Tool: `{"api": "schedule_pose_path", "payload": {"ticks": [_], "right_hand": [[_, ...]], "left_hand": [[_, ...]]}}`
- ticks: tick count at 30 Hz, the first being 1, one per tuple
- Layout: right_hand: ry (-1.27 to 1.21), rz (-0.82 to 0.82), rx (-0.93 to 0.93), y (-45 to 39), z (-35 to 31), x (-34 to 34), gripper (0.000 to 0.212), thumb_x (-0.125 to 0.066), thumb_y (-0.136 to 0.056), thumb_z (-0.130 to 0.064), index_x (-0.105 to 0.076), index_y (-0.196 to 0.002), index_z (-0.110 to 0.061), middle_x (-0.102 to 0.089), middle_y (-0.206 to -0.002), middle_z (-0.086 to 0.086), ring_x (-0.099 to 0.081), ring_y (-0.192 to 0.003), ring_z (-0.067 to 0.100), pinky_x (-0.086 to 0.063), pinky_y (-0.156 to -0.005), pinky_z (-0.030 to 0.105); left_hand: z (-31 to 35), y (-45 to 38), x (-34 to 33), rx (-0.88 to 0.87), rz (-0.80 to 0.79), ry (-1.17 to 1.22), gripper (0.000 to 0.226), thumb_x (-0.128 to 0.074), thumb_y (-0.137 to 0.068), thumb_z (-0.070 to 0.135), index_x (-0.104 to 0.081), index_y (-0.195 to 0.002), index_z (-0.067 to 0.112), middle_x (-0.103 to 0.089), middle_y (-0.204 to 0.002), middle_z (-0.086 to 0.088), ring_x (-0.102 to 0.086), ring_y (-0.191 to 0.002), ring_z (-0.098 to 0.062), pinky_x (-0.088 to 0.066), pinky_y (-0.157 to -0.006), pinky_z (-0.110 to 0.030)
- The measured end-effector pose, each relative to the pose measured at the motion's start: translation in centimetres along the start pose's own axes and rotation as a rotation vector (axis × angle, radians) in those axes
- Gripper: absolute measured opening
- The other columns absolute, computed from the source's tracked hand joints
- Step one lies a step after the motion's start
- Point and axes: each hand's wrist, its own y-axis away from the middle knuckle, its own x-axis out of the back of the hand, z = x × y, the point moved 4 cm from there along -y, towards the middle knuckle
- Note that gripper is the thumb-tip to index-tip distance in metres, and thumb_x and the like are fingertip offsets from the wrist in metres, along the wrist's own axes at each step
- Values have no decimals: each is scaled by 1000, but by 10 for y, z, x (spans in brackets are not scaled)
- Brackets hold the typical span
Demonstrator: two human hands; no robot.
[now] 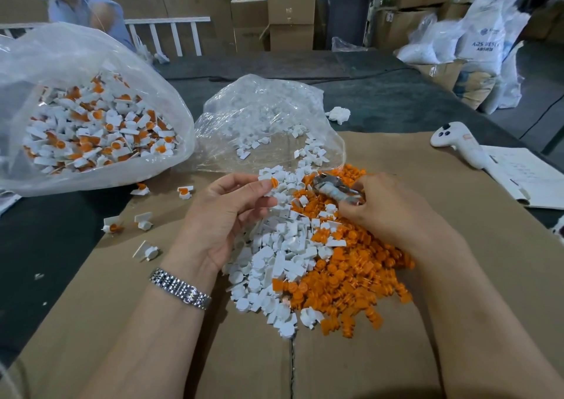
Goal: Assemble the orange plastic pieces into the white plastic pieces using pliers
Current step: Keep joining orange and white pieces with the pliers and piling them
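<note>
My left hand (227, 212) pinches a white piece with an orange piece (272, 182) in it between thumb and fingertips, above the heap. My right hand (387, 208) grips the pliers (332, 189), whose jaws point left toward that piece. Below both hands lies a heap of loose white pieces (274, 258) on the left and orange pieces (351, 273) on the right, spread over flat cardboard (152, 322).
A big clear bag (91, 118) at the left holds several assembled white-and-orange parts. A smaller clear bag (265, 124) of white pieces lies behind the heap. A few assembled parts (143, 220) are scattered on the cardboard's left. A white controller (457, 144) and papers (528, 179) lie at the right.
</note>
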Motion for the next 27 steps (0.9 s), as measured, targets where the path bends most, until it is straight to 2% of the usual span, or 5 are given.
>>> {"api": "schedule_pose_path", "payload": {"ticks": [3, 8, 14, 18, 27], "right_hand": [[-73, 72, 30, 4, -7, 10, 29, -50, -94, -45, -61, -92, -18, -60, -86, 7, -54, -69, 19, -29, -51, 31], [-558, -74, 151, 19, -29, 31, 15, -58, -98, -29, -65, -86, -24, -71, -70, 3, -62, -51, 4, -45, -47, 21], [-488, -366, 226, 32, -57, 22, 32, -52, -102, -40, -67, -94, -13, -75, -87, 5, -73, -79, 19, -60, -82, 43], [-444, -358, 243, 34, -68, 24, 36, -50, -103, -41, -65, -85, -14, -69, -73, -1, -62, -60, 10, -48, -59, 28], [-413, -245, 213, 37, -85, 13, 41, -51, -101, -46, -57, -80, -13, -62, -73, 13, -55, -60, 25, -52, -59, 42]], "left_hand": [[0, 0, -1, -12, 14, 48, 26, -83, -64, 9, -69, -86, 10, -76, -80, -8, -74, -67, -17, -56, -54, -19], [3, -1, 4, -60, -2, 63, 19, -85, -65, 14, -74, -82, 16, -77, -85, -6, -74, -72, -16, -54, -56, -18], [6, 0, 4, -110, -21, 73, 16, -82, -71, 14, -74, -85, 13, -77, -85, -4, -73, -72, -14, -54, -56, -17], [8, 2, 4, -144, -3, 46, 16, -80, -73, 13, -72, -86, 11, -75, -82, -4, -72, -70, -15, -53, -56, -17], [10, 4, 7, -124, 38, 45, 10, -78, -77, 6, -70, -82, 9, -75, -77, -4, -71, -66, -13, -53, -55, -16]]}}
